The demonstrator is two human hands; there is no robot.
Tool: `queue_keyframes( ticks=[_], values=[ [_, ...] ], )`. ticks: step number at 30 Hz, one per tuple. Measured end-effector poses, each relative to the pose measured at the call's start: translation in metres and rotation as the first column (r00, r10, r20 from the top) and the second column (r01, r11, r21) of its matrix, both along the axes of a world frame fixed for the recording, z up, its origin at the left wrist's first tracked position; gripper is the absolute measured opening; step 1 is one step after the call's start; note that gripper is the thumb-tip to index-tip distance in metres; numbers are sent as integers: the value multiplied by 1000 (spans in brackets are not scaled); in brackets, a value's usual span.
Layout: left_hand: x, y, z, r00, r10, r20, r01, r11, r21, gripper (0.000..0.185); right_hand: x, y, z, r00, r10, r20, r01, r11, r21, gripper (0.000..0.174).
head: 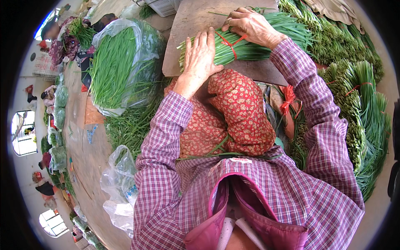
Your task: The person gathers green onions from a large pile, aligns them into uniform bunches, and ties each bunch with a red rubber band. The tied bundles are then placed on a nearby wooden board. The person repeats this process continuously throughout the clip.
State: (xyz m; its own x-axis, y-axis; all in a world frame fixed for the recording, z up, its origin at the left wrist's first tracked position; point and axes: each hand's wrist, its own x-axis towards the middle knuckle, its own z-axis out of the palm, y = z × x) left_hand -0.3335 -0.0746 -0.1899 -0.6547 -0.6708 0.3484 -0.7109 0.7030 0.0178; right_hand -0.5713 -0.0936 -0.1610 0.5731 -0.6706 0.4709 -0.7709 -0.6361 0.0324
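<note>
A bundle of green garlic chives (256, 53) lies across a wooden board (187, 19) in front of my knees. Red plastic twine (230, 43) crosses around its middle. My left hand (200, 51) spans the cut stem end, fingers stretched over the top and thumb along the near side, holding the bundle down. Curled over its far side by the twine is my right hand (248, 26); its fingertips are partly hidden. The leafy end fans out to the right, beneath my right wrist.
Stacked chive bundles (353, 118) line my right side. Left of the board stands a clear plastic bag (147, 59) packed with chives, above loose leaves (131, 128). Crumpled plastic bags (118, 190) lie beside me. Red twine (287, 99) hangs under the board. A person (67, 47) holds greens at far left.
</note>
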Motion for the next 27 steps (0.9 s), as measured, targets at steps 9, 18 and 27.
queue_keyframes(
  ticks=[9, 18, 27],
  values=[
    [2, 1, -1, 1000, -10, -14, 11, 1000, 21, 131, -5, -16, 4, 979, 27, -201, -37, 998, -46, 24],
    [3, -4, -1, 1000, -12, -16, 12, 1000, 12, 125, -8, 10, -2, 980, -104, -173, 94, 994, -64, 19],
    [7, -24, -4, 996, -79, -36, 82, 994, 74, 108, -19, 33, -22, 959, -240, 152, 201, 951, 237, 25]
  ],
)
